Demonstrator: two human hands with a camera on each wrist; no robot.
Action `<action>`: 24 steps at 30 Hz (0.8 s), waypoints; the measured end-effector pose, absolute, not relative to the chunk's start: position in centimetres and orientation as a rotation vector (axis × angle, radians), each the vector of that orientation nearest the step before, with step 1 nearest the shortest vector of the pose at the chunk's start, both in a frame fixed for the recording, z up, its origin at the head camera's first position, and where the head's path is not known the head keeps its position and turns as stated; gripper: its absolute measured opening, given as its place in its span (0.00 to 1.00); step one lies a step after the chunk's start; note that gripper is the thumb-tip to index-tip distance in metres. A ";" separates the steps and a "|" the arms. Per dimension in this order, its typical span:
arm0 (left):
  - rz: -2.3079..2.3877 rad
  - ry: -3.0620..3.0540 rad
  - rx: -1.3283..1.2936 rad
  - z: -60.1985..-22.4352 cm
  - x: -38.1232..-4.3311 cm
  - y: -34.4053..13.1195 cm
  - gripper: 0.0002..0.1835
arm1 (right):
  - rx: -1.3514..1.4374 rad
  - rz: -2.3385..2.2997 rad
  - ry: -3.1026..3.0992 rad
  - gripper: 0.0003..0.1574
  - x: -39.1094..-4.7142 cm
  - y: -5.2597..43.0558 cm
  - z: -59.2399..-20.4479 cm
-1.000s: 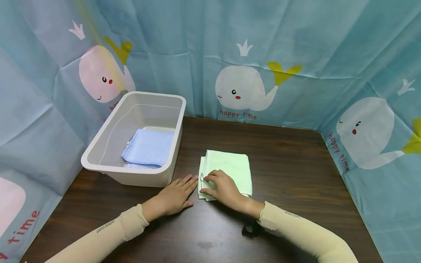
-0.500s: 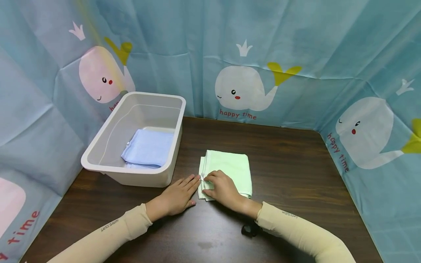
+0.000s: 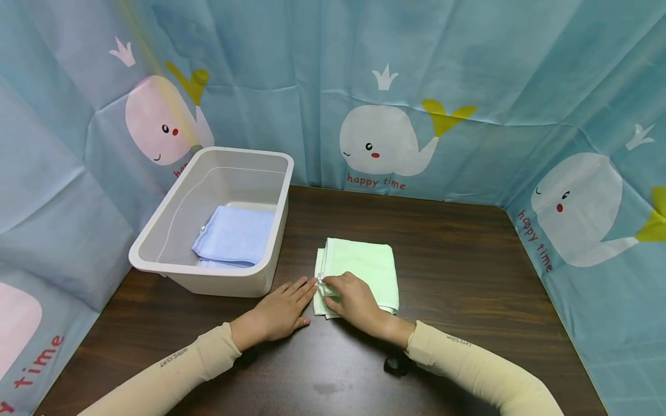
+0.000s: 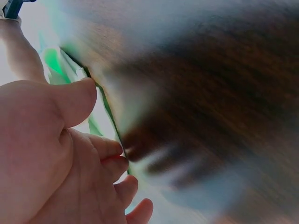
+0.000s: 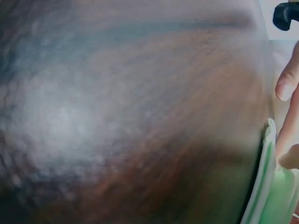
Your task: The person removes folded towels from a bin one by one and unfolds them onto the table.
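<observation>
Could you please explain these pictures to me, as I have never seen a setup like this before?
There is no robot here: a person works with two bare hands, in pale sleeves. The wide view comes from a camera on the person's head, looking forward and down. The two close, blurry views come from cameras on the left and right wrists.

On the dark wooden table lies a folded green cloth. To its left stands a pale grey bin with a folded blue cloth inside.

The left hand lies flat, fingertips at the green cloth's left edge, holding nothing. The right hand is on the green cloth, bent fingers near a small white tag; whether they pinch anything is hard to tell.
</observation>
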State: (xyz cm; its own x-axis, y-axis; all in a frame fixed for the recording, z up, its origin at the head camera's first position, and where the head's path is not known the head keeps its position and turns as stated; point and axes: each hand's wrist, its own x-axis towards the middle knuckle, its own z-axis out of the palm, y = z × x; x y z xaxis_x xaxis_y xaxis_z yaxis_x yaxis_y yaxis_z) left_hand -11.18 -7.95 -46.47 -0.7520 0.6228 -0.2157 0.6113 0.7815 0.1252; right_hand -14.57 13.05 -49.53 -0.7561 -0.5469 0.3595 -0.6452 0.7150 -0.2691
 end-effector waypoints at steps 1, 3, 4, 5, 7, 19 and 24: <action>0.069 2.728 0.962 -46.5 -11.2 -8.0 0.37 | 0.942 0.570 -2.662 0.18 -14.6 13.0 -49.6; 0.076 2.729 0.963 -46.5 -11.2 -8.1 0.37 | 0.938 0.585 -2.637 0.15 -14.5 13.0 -49.7; 0.080 2.730 0.967 -46.5 -11.2 -8.1 0.37 | 0.938 0.596 -2.621 0.13 -14.5 12.9 -49.7; 0.086 2.731 0.973 -46.6 -11.1 -8.2 0.36 | 0.939 0.604 -2.604 0.12 -14.5 12.9 -49.8; 0.097 2.731 0.990 -46.6 -11.1 -8.2 0.37 | 0.933 0.611 -2.577 0.10 -14.4 12.8 -50.0; 0.123 2.747 1.012 -47.1 -11.1 -8.3 0.36 | 0.914 0.670 -2.611 0.07 -14.3 12.7 -50.3; 0.111 2.763 1.031 -47.3 -11.2 -8.3 0.37 | 0.909 0.725 -2.607 0.07 -14.5 12.9 -49.5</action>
